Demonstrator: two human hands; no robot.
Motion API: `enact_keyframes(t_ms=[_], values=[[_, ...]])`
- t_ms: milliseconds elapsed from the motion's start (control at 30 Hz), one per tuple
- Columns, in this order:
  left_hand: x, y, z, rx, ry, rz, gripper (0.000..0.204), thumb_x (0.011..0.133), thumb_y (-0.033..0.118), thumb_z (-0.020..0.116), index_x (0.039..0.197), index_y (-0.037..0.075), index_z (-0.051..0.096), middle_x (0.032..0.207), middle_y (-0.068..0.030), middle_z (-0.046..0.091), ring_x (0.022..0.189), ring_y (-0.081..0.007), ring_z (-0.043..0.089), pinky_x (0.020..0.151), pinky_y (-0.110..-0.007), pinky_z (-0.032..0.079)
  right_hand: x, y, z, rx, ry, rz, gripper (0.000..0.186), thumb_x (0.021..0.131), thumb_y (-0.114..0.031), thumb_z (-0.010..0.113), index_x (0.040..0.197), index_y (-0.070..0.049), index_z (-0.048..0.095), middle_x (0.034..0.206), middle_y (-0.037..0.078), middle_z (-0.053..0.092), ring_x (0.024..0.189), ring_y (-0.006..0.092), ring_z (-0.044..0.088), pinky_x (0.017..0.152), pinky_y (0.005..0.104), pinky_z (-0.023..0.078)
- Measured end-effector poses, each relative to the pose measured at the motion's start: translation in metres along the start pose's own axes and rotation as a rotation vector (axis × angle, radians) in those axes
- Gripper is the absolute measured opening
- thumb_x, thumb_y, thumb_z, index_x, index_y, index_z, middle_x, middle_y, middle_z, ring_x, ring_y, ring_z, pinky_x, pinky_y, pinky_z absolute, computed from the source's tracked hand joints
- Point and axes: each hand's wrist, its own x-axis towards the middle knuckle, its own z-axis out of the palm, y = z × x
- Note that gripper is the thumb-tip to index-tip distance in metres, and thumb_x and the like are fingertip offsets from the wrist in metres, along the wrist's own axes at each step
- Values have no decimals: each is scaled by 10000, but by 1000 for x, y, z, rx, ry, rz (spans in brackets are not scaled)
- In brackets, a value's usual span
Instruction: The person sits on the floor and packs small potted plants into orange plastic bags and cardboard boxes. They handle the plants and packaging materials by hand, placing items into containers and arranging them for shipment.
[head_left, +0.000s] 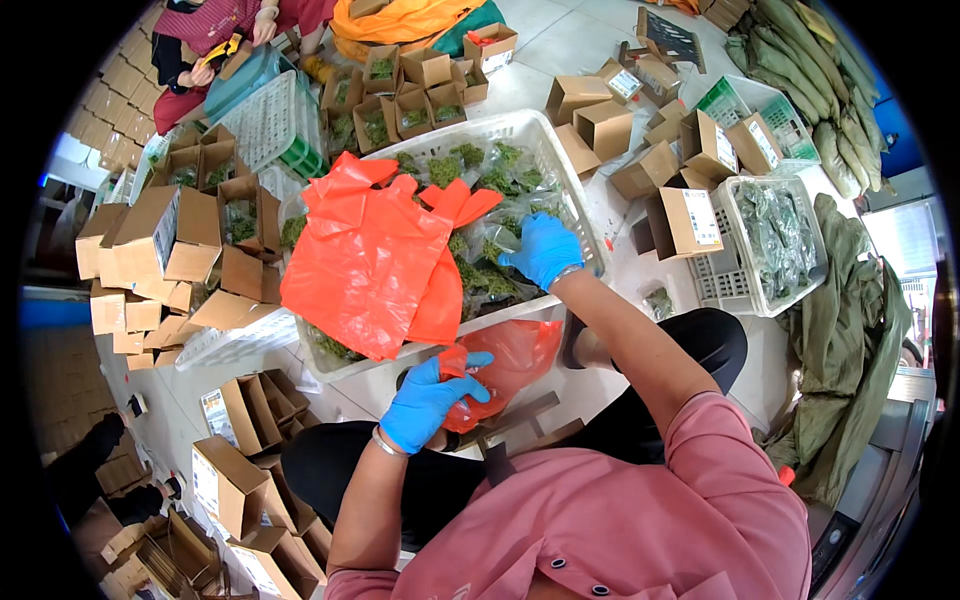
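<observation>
In blue gloves, both my hands work over a white plastic crate (592, 222) of clear bags with green moss-like plants (468, 154). My left hand (420, 402) is closed around the gathered top of a red plastic bag (518, 358), which hangs open between my knees and the crate. Inside the crate's right half, my right hand (546, 250) has its fingers closed on a clear plant bag (496, 240). Part of that grip is hidden by the glove. A pile of flat red plastic bags (370, 260) lies across the crate's left side.
Open cardboard boxes (240, 485) stand on the left, and more (690, 215) sit at right. A second white crate (708, 280) holds bagged greens. Small boxes with plants (375, 125) line the far side. Another person (215, 40) works at the far left. Green sheeting (845, 340) lies right.
</observation>
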Motion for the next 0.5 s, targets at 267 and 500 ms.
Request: enact_keyframes(t_ms=[267,500], values=[[-3,0,1,-10,-2,7,196,847,37,514,958,-46,653,1208,-143,592,827,-141,632,715,-246,481,-35,11,-10,-21,-210,-305,313,777,-314,662,896,-25,653,951,179,624,894,347,622,757,429,517],[-2,2,-1,-53,40,-27,164,816,17,563,938,-25,662,1184,-101,606,852,-148,619,755,-267,485,-11,0,-9,140,-394,-98,398,759,-298,702,1041,-38,593,1022,209,635,959,377,611,807,450,498]])
